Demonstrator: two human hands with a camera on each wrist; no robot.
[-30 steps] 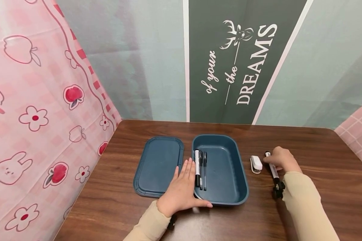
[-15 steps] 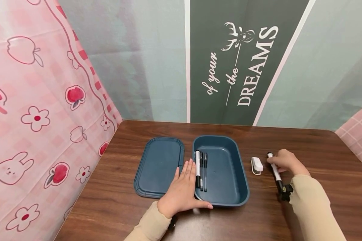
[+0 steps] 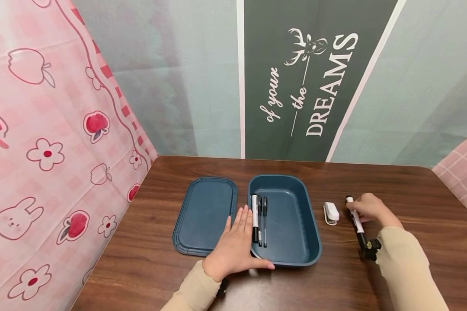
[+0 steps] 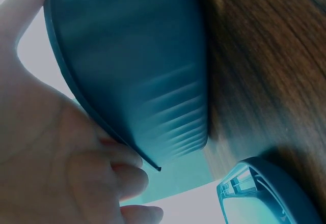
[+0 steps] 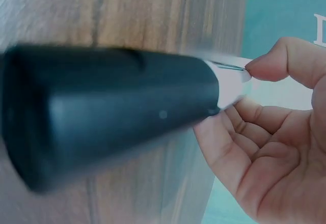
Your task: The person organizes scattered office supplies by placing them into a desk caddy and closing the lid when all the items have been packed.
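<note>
My left hand (image 3: pixel 233 250) rests with straight fingers along the left rim of a dark blue plastic box (image 3: pixel 292 224), thumb at its front edge. In the left wrist view the palm lies against the rim of the box (image 4: pixel 127 66). Inside, along the left wall, lie a white marker with black ends (image 3: pixel 255 216) and two slim black pens (image 3: pixel 265 222). To the right of the box, my right hand (image 3: pixel 369 207) pinches a second black-and-white marker (image 3: pixel 357 222) between thumb and fingers. Its black cap (image 5: pixel 112 107) points toward the camera in the right wrist view.
A flat blue lid (image 3: pixel 208 216) lies on the wooden table (image 3: pixel 319 289) left of the box. A small white stapler (image 3: pixel 331 213) sits between the box and my right hand. Printed cloths (image 3: pixel 194 77) hang behind and at the sides.
My right hand has moved slightly to the right with the marker in its grip. The left hand stays on the box.
</note>
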